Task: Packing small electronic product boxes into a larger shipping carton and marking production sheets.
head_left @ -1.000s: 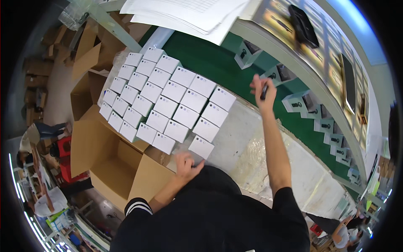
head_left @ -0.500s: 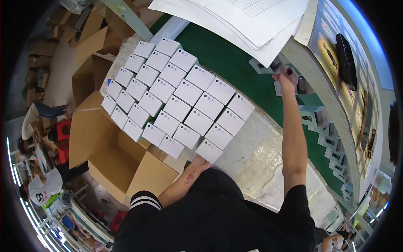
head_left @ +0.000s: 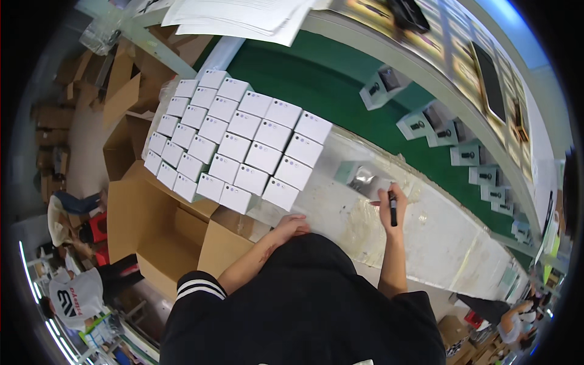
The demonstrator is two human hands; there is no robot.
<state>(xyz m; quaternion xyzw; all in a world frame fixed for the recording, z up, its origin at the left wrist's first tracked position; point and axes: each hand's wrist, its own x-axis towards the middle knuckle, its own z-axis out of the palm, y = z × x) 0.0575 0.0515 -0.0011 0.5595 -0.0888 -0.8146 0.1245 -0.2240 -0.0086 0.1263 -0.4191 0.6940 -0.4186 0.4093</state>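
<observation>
My right hand (head_left: pixel 389 213) is closed around a black marker pen (head_left: pixel 393 208) over the bare part of the work table. Just beyond its fingertips is a motion-blurred, pale, clear-sided box (head_left: pixel 358 176) with something dark inside; whether the fingers touch it I cannot tell. My left hand (head_left: pixel 292 226) rests at the near table edge, fingers loosely stretched and holding nothing that shows. It lies just in front of the closely packed rows of white boxes (head_left: pixel 265 157), which have small round dots on their tops.
An open cardboard carton (head_left: pixel 167 234) stands left of the table. Under the raised shelf on the right, several clear-fronted boxes (head_left: pixel 465 155) line the green surface (head_left: pixel 310 73). Paper sheets (head_left: pixel 243 18) lie above. Other people (head_left: pixel 76 298) are in the background.
My right hand has come back from the shelf side to the table near me, and a blurred box is now beside it. My left hand is now apart from the nearest white box. The view has shifted.
</observation>
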